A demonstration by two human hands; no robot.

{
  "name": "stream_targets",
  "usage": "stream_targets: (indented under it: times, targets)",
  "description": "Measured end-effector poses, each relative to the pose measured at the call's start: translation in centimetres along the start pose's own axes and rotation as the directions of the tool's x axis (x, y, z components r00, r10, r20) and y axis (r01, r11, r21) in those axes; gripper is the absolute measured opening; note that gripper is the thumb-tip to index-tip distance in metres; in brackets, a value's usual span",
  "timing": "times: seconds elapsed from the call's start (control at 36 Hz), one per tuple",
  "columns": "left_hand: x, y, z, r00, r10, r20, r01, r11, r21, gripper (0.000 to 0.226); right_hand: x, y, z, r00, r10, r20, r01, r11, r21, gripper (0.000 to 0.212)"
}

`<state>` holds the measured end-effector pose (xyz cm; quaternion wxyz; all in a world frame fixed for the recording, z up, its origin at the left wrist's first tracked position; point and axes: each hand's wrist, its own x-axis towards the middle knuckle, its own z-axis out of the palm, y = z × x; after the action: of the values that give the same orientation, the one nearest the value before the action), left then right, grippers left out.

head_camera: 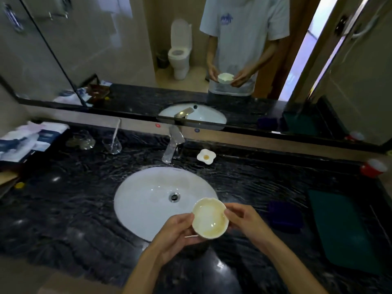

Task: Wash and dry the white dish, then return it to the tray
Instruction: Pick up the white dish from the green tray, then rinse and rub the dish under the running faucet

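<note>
A small white dish (210,218) with a scalloped rim and a yellowish smear inside is held over the front right edge of the white sink (148,200). My left hand (178,232) grips it from below on the left. My right hand (244,218) pinches its right rim. A dark green tray (341,230) lies on the counter at the right. A dark blue cloth (285,216) sits between the sink and the tray.
A chrome tap (172,146) stands behind the sink, no water running. A flower-shaped white dish (206,156) sits beside it. Two glasses (111,143) and folded towels (27,139) are at the back left, a red cup (372,168) at the right. A mirror lines the wall.
</note>
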<state>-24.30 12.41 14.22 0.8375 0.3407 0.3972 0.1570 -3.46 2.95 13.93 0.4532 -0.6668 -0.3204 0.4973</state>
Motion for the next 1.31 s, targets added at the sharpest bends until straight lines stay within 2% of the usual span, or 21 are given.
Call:
stream_targets:
  times: [0.31,0.42,0.58,0.75,0.83,0.94,1.06,1.17,1.31]
  targets:
    - [2.0,6.5,-10.0,0.999,-0.009,-0.044,0.009,1.000,-0.003,0.043,6.9,-3.2,9.2,1.000,0.003,-0.030,-0.004,0.999,-0.035,0.025]
    - [3.2,7.8,-12.3,0.998,-0.021,-0.065,0.019,0.999,-0.027,0.042,9.7,-4.0,10.9,0.996,0.085,-0.010,-0.085,0.996,-0.016,0.023]
    - [5.8,7.9,-15.5,0.994,-0.017,-0.109,0.011,0.998,-0.058,0.027,13.7,-4.4,12.2,0.985,0.166,0.045,-0.165,0.986,-0.020,0.019]
    - [9.1,7.4,-18.3,0.985,-0.026,-0.169,0.007,0.993,-0.114,0.028,18.9,-5.3,12.3,0.979,0.175,-0.104,-0.183,0.981,-0.065,0.020]
    - [11.0,6.7,-19.4,0.981,-0.029,-0.189,0.005,0.992,-0.127,0.027,22.1,-6.4,12.3,0.974,0.126,-0.190,-0.131,0.991,-0.015,0.024]
    - [13.4,6.0,-20.6,0.983,-0.024,-0.183,0.000,0.991,-0.132,0.028,26.3,-7.7,12.4,0.951,0.139,-0.278,-0.109,0.987,0.120,0.037]
    - [15.4,5.1,-21.1,0.979,-0.016,-0.201,-0.006,0.994,-0.108,0.028,29.1,-7.8,12.8,0.953,0.151,-0.264,-0.091,0.970,0.226,0.045]
    - [17.0,4.3,-21.2,0.978,-0.019,-0.207,-0.010,0.990,-0.138,0.029,30.1,-6.7,13.5,0.956,0.130,-0.264,-0.051,0.957,0.287,0.040]
    - [19.0,4.1,-21.3,0.979,-0.024,-0.200,-0.009,0.987,-0.162,0.029,30.9,-5.2,14.2,0.967,0.019,-0.255,0.103,0.883,0.457,0.041]
